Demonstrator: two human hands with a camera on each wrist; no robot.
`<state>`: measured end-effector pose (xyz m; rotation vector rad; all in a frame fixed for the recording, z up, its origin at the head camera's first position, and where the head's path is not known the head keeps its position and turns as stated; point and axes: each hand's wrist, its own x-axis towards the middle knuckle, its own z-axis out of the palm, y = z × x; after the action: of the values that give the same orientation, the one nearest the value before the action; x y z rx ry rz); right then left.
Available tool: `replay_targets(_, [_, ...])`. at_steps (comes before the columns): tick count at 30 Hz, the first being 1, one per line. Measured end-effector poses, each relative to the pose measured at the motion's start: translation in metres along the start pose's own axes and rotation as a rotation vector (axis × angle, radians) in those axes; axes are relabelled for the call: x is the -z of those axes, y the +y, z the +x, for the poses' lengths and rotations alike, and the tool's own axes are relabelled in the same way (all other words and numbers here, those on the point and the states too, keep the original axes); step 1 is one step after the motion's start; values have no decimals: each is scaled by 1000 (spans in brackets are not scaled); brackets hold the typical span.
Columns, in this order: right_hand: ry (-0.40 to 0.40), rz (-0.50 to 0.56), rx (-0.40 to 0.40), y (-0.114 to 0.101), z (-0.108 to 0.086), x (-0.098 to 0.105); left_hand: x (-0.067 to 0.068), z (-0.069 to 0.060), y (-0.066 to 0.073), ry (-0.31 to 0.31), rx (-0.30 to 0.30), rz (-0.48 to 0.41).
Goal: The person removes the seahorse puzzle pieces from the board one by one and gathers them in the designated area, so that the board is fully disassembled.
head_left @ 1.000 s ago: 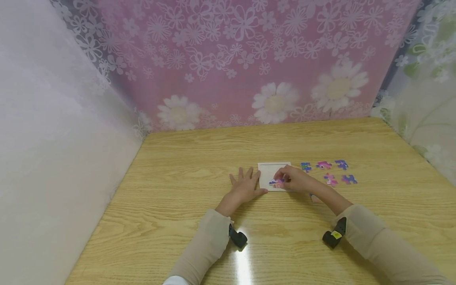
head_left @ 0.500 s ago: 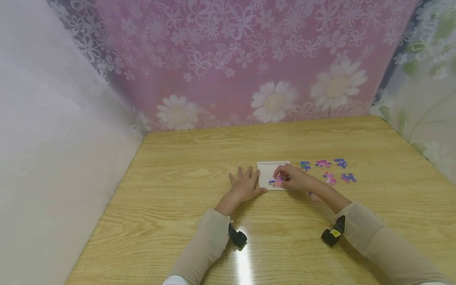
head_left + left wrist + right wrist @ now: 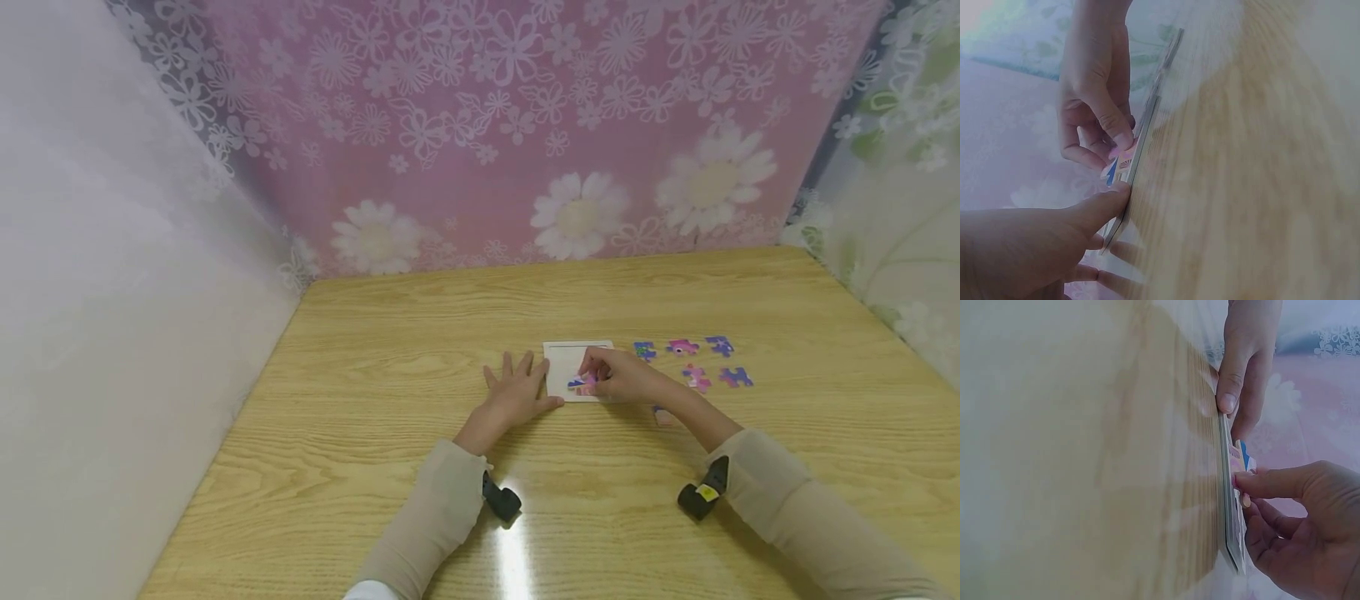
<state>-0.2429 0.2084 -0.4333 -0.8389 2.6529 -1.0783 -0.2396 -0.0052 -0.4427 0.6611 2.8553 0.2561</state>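
Note:
A white square puzzle tray [image 3: 557, 382] lies on the wooden table. My left hand [image 3: 513, 397] rests with fingers spread at the tray's left edge; its thumb touches the lower left corner. Over the tray's lower right part, my right hand [image 3: 618, 375] pinches a pink and blue jigsaw piece [image 3: 577, 385] between thumb and fingers. In the left wrist view that jigsaw piece [image 3: 1112, 172] is tilted, its blue end off the tray. The right wrist view shows the thumb on the near face of the jigsaw piece [image 3: 1239, 464]. Fingers hide part of it.
Right of the tray lie several loose jigsaw pieces, among them a green-blue piece [image 3: 643, 351], a pink piece with an eye [image 3: 682, 347] and a purple piece [image 3: 736, 377]. Another piece [image 3: 662, 416] is partly hidden by the right forearm. A flowered pink backdrop [image 3: 480, 208] borders the table's far edge.
The pinched jigsaw piece has shifted and tilted slightly over the tray in the right hand. My left hand keeps its place at the tray edge.

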Motion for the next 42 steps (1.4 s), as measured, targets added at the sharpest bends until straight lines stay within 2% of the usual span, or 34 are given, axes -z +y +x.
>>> replay_targets(15, [8,73,-18,-1,0,3,1,-2,1,1,15,-1])
replay_targets(24, [39,80,-24,-7,-5,14,0,0,1,1,13,17])
replay_targets(32, [70,27,8,-12,-16,29,1,0,1,6,9,14])
replay_targets(36, [71,52,20,-10,-25,36,2,-1,1,5,8,16])
replay_targets(42, [125,7,31,-9,-40,48,3,-2,1,2,1,8])
